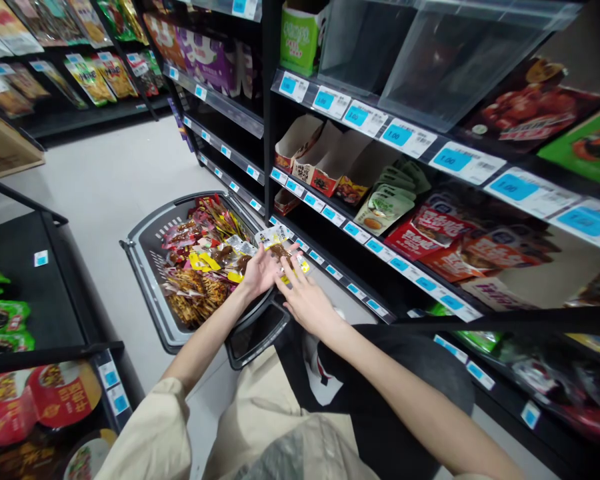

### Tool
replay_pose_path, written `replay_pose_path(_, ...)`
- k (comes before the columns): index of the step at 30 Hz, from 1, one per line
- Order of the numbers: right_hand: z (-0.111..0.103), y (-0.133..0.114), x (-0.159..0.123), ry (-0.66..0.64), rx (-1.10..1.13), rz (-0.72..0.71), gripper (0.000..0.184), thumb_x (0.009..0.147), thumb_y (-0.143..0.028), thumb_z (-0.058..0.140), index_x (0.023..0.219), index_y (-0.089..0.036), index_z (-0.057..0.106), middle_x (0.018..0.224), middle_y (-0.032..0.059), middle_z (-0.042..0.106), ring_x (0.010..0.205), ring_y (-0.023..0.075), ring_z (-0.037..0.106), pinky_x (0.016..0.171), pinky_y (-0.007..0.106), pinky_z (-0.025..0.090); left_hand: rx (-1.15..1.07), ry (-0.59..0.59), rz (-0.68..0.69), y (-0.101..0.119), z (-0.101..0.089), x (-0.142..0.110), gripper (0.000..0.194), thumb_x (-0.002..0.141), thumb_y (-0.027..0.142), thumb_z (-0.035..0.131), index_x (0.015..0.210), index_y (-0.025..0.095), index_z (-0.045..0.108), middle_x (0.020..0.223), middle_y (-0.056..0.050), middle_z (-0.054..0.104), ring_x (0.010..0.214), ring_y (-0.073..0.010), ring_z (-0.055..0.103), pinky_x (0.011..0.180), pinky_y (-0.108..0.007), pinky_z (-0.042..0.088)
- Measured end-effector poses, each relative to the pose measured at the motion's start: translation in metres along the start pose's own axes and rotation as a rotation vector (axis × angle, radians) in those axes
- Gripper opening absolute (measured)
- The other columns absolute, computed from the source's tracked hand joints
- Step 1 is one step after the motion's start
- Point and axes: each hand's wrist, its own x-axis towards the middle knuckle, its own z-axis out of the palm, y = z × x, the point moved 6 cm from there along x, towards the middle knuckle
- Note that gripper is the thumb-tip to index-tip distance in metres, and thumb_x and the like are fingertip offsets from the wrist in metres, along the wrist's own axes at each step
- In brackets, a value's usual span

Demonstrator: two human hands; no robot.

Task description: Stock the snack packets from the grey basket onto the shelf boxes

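My left hand (260,273) is turned palm up over the near right rim of a grey shopping basket (147,270), its fingers passing beneath a few clear-and-yellow snack packets (279,251) with brown contents. Across these packets lie the outstretched fingers of my right hand (307,297), touching them from the near side. Part of the packets is hidden behind both hands. Inside the basket, similar yellow-and-clear packets (205,261) lie beside red-wrapped snacks (185,233) and a pile of brown snack packets (195,297).
Black shelving with blue price tags (400,133) runs along the right, holding open snack boxes (325,167), green pouches (387,203) and red bags (430,227). At the left a low black shelf (35,280) carries red-lidded tubs (63,393). My knee is close to the basket.
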Motion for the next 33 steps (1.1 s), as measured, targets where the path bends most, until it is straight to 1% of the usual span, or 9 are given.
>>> replay_pose_path(4,-0.01,0.004,0.003,0.007,-0.05,-0.036,0.058,0.095,-0.001,0.051,0.152,-0.009,0.052,0.171,0.0238,0.027,0.159,0.0417,0.027,0.115,0.055,0.045,-0.004,-0.005,0.002,0.001,-0.001,0.0,0.067,0.094,0.072,0.053,0.131,0.017,0.063,0.15,-0.019,0.059,0.145,-0.0391,0.052,0.112,-0.057,0.05)
replay_pose_path(8,-0.022,0.007,0.004,0.072,-0.069,0.008,0.058,0.097,-0.002,0.04,0.154,-0.011,0.049,0.164,0.0218,0.043,0.144,0.0391,0.048,0.106,0.054,0.049,-0.011,-0.05,-0.042,-0.004,0.001,-0.002,0.07,0.093,0.074,0.052,0.13,0.017,0.064,0.148,-0.019,0.061,0.14,-0.0387,0.056,0.111,-0.055,0.049)
replay_pose_path(11,-0.028,0.011,0.003,0.172,0.033,0.055,0.053,0.097,-0.005,0.043,0.148,-0.014,0.055,0.157,0.0197,0.052,0.136,0.0356,0.053,0.107,0.051,0.048,0.003,-0.038,-0.073,-0.007,0.001,-0.004,0.076,0.089,0.08,0.053,0.134,0.02,0.063,0.145,-0.017,0.064,0.134,-0.0379,0.061,0.108,-0.054,0.051)
replay_pose_path(14,-0.033,0.023,0.002,0.357,0.342,0.101,0.046,0.098,-0.01,0.045,0.14,-0.015,0.06,0.153,0.0173,0.058,0.138,0.0305,0.053,0.113,0.047,0.045,0.0,0.016,-0.003,-0.004,-0.004,-0.002,0.077,0.085,0.083,0.056,0.134,0.024,0.063,0.139,-0.015,0.067,0.126,-0.0348,0.065,0.102,-0.051,0.054)
replay_pose_path(17,-0.028,0.051,0.004,0.512,0.812,0.297,0.031,0.1,-0.023,0.048,0.125,-0.017,0.065,0.129,0.0137,0.072,0.118,0.0261,0.068,0.106,0.043,0.053,0.009,0.106,0.142,0.005,-0.014,0.001,0.066,0.084,0.066,0.073,0.139,0.031,0.06,0.128,-0.007,0.071,0.115,-0.0244,0.068,0.098,-0.04,0.055)
replay_pose_path(20,-0.001,0.071,0.009,0.485,1.358,0.547,0.024,0.095,-0.036,0.061,0.111,-0.018,0.065,0.103,0.0088,0.077,0.094,0.0244,0.075,0.089,0.041,0.061,0.085,0.212,0.226,0.012,-0.024,0.001,0.073,0.075,0.045,0.087,0.142,0.034,0.057,0.12,-0.001,0.071,0.101,-0.0168,0.068,0.087,-0.029,0.054)
replay_pose_path(23,0.026,0.069,0.014,0.369,1.771,0.696,0.025,0.088,-0.032,0.071,0.108,-0.019,0.064,0.093,0.006,0.076,0.086,0.0232,0.077,0.081,0.039,0.063,0.11,0.245,0.237,0.013,-0.027,0.001,0.077,0.07,0.044,0.09,0.139,0.03,0.059,0.111,-0.001,0.072,0.092,-0.0159,0.068,0.08,-0.027,0.054)
replay_pose_path(27,0.042,0.063,0.016,0.357,1.962,0.795,0.023,0.083,-0.021,0.076,0.103,-0.018,0.065,0.088,0.0035,0.075,0.079,0.0198,0.076,0.079,0.036,0.063,0.065,0.254,0.215,0.013,-0.03,0.002,0.073,0.065,0.042,0.091,0.131,0.025,0.063,0.104,-0.001,0.073,0.086,-0.0149,0.067,0.08,-0.027,0.054)
replay_pose_path(33,0.027,0.056,0.02,0.458,2.019,0.613,0.043,0.064,-0.041,0.096,0.085,-0.017,0.067,0.076,0.0005,0.073,0.075,0.0179,0.072,0.077,0.032,0.059,0.075,0.323,0.16,0.015,-0.036,-0.003,0.058,0.062,0.031,0.093,0.114,0.025,0.069,0.1,0.001,0.074,0.079,-0.0118,0.066,0.065,-0.019,0.051)
